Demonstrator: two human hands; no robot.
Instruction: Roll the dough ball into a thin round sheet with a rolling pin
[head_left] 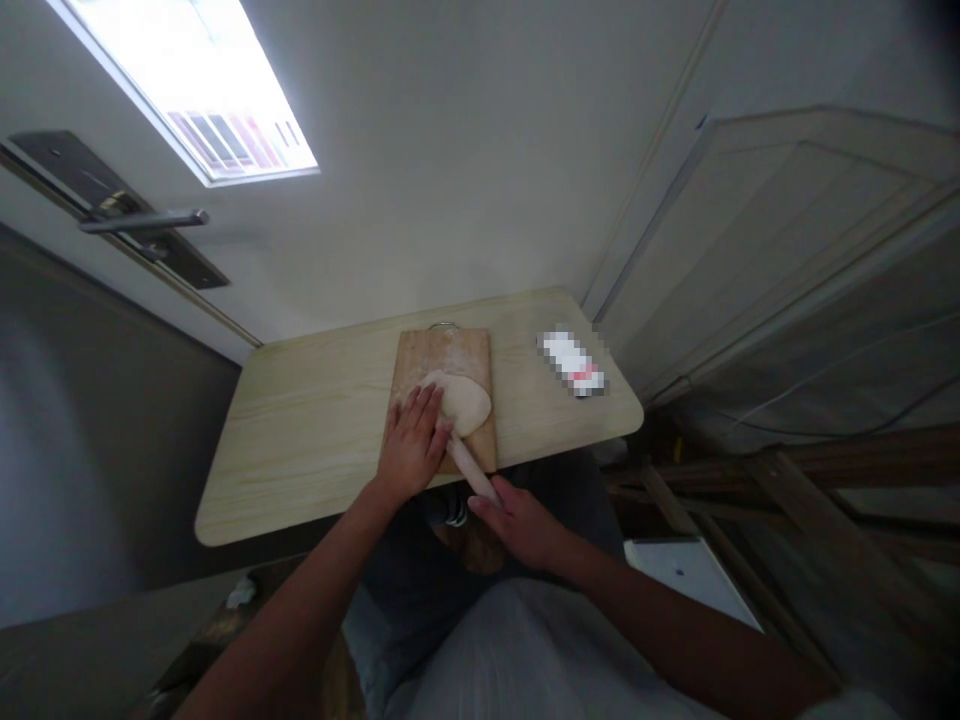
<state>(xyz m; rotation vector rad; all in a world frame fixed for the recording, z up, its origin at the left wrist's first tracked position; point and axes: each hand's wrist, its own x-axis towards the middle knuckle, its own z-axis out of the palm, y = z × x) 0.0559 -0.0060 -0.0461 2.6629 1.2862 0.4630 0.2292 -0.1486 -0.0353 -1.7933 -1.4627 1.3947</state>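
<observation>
A flattened round of pale dough [466, 402] lies on a wooden cutting board [442, 350] dusted with flour. My left hand [411, 440] rests on the dough's left side, fingers stretched out and flat. Below and to the right, my right hand [521, 522] is closed around the near end of a wooden rolling pin [472, 468]. The pin slants from that hand over the board's front edge, and its far end reaches the dough beside my left thumb. My left hand partly hides the dough's left edge.
The board sits on a light wood-grain table [315, 430] with rounded corners. A blurred-out white object [571, 362] lies on the right part of the table. Behind stands a door with a metal handle [146, 220] and a bright window pane. Wooden slats [795, 490] are at right.
</observation>
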